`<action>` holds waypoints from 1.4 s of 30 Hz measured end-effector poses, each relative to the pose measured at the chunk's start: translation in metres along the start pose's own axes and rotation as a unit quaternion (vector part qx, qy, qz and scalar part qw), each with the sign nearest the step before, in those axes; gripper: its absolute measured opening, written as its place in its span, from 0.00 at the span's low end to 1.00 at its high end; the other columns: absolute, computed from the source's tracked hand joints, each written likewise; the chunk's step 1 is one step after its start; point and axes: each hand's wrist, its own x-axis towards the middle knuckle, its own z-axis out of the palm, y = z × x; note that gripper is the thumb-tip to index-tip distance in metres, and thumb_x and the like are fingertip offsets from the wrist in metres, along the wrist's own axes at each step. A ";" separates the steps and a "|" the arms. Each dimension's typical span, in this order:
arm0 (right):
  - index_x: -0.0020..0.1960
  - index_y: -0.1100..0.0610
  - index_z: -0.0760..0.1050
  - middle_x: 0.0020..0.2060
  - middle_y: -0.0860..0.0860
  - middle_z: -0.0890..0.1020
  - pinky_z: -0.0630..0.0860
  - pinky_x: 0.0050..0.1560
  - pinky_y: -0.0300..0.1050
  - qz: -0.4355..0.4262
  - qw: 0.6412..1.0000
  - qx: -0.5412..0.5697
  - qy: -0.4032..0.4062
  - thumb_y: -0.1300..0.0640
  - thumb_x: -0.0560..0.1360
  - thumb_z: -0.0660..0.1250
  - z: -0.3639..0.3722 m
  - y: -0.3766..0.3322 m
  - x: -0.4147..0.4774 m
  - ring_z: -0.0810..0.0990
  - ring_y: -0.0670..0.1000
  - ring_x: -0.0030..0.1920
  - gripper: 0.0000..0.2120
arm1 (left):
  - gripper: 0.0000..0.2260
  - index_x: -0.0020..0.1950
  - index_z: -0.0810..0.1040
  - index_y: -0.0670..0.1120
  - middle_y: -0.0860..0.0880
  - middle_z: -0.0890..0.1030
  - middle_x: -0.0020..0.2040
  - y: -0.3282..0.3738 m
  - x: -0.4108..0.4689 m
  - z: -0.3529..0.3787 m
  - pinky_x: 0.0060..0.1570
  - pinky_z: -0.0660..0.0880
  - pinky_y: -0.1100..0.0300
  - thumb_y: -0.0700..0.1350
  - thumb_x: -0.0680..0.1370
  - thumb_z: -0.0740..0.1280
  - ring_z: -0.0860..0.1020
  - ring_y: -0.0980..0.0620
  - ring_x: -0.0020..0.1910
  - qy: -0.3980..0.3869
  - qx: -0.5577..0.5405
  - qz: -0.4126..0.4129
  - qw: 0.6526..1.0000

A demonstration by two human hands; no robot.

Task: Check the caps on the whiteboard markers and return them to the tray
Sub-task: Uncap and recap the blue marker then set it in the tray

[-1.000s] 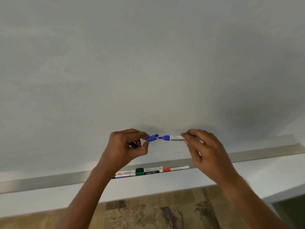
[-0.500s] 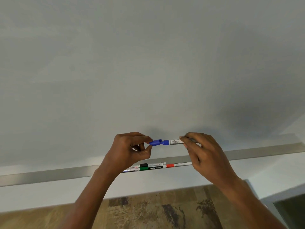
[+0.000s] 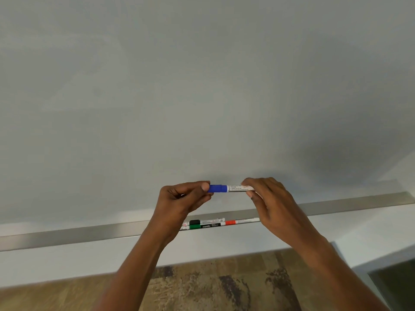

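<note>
— Filling most of the view is the whiteboard (image 3: 202,86), pale grey and bare, with a soft shadow low on its right side. What runs under it?

— A long metal tray (image 3: 67,235), slanting up from left to right across the frame. Below that is a white strip of wall, then a patch of brown, mottled floor (image 3: 202,286).

— And the arms?

— Two bare forearms rise from the bottom edge and meet in front of the board, just above the tray. The left hand (image 3: 179,202) is curled, thumb and forefinger closed on the blue cap (image 3: 216,188). The right hand (image 3: 269,198) pinches the other end of the same marker (image 3: 240,189), fingers closed on its white, labelled barrel.

— Is the cap on?

— It sits against the barrel with no gap showing — the marker reads as one straight, level piece held between both hands. Whether it is fully seated I cannot tell.

— What lies in the tray?

— Three markers lie lengthwise, partly hidden behind the left wrist. One has a black cap (image 3: 195,221), one a green cap (image 3: 195,226) with a dark label just beside it, and a red one (image 3: 240,221) stretches to the right, its far end under the right hand. They lie close together, touching or nearly so — too small to say which.
</note>
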 end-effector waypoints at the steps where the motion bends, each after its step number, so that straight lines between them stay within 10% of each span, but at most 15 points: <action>1: 0.66 0.54 0.74 0.53 0.50 0.82 0.80 0.52 0.47 0.007 1.000 0.007 -0.003 0.56 0.81 0.61 0.000 0.001 0.000 0.78 0.49 0.51 0.14 | 0.14 0.52 0.88 0.40 0.39 0.87 0.52 0.000 0.001 0.002 0.56 0.82 0.55 0.46 0.69 0.78 0.86 0.42 0.52 0.009 -0.018 -0.006 1.000; 22: 0.65 0.62 0.77 0.54 0.53 0.83 0.78 0.52 0.46 -0.027 0.999 -0.016 -0.003 0.66 0.78 0.66 0.002 0.016 0.020 0.78 0.54 0.52 0.16 | 0.10 0.47 0.88 0.41 0.41 0.88 0.48 -0.024 0.022 0.012 0.51 0.82 0.59 0.42 0.67 0.78 0.87 0.44 0.49 0.035 -0.086 0.023 0.995; 33: 0.66 0.56 0.77 0.58 0.52 0.81 0.78 0.59 0.43 0.074 0.993 0.000 -0.089 0.61 0.80 0.65 0.041 0.095 -0.008 0.79 0.50 0.56 0.15 | 0.11 0.55 0.87 0.44 0.46 0.89 0.49 -0.083 0.055 0.013 0.46 0.81 0.62 0.39 0.73 0.77 0.86 0.53 0.47 0.070 0.143 -0.025 0.987; 42: 0.62 0.58 0.80 0.51 0.50 0.74 0.79 0.49 0.44 0.130 0.978 -0.002 -0.160 0.65 0.78 0.67 0.096 0.156 -0.030 0.79 0.51 0.45 0.14 | 0.08 0.53 0.88 0.46 0.51 0.88 0.46 -0.159 0.091 0.015 0.43 0.72 0.80 0.40 0.74 0.76 0.83 0.65 0.40 0.028 0.413 -0.034 0.910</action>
